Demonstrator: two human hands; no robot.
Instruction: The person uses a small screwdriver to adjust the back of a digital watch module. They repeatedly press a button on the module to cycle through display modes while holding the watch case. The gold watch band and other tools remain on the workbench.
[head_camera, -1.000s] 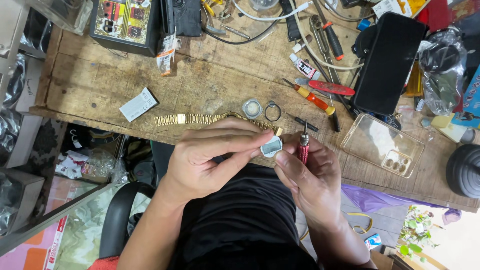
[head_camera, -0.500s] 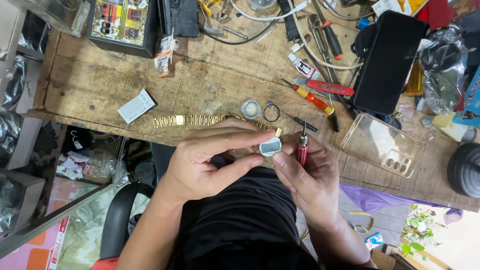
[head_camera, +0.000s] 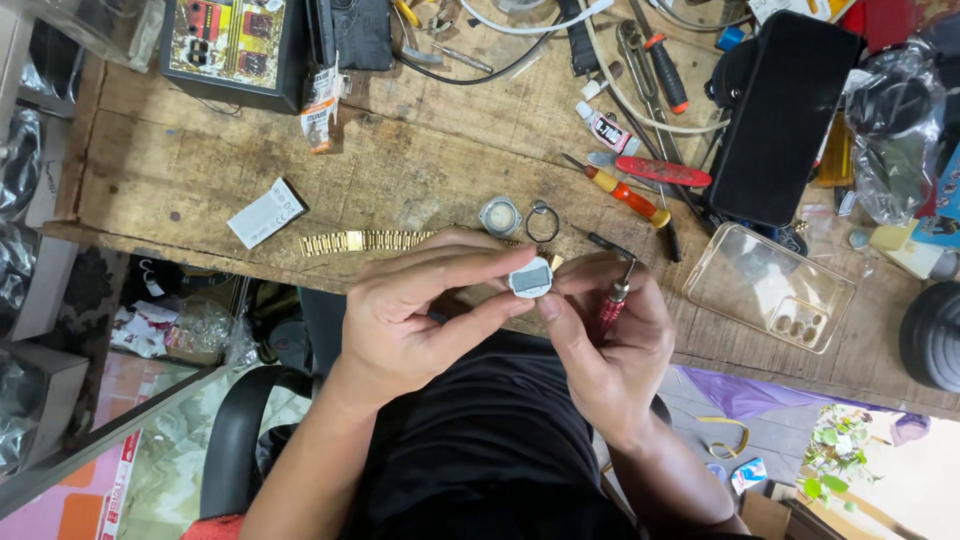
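Head view: left hand (head_camera: 400, 320) pinches a small round watch case (head_camera: 531, 277) between thumb and forefinger at frame centre, just below the wooden bench (head_camera: 400, 170) edge; right hand (head_camera: 610, 340) touches the case with its thumb while its grip is closed on a red-handled screwdriver (head_camera: 612, 300), tip up. Gold watch band (head_camera: 360, 241) lies on the bench just above the left hand, a small round metal part (head_camera: 500, 215) and a black ring (head_camera: 542, 222) just above the case. Clear phone case (head_camera: 770, 288) sits right of the hands, black phone (head_camera: 785, 115) at upper right.
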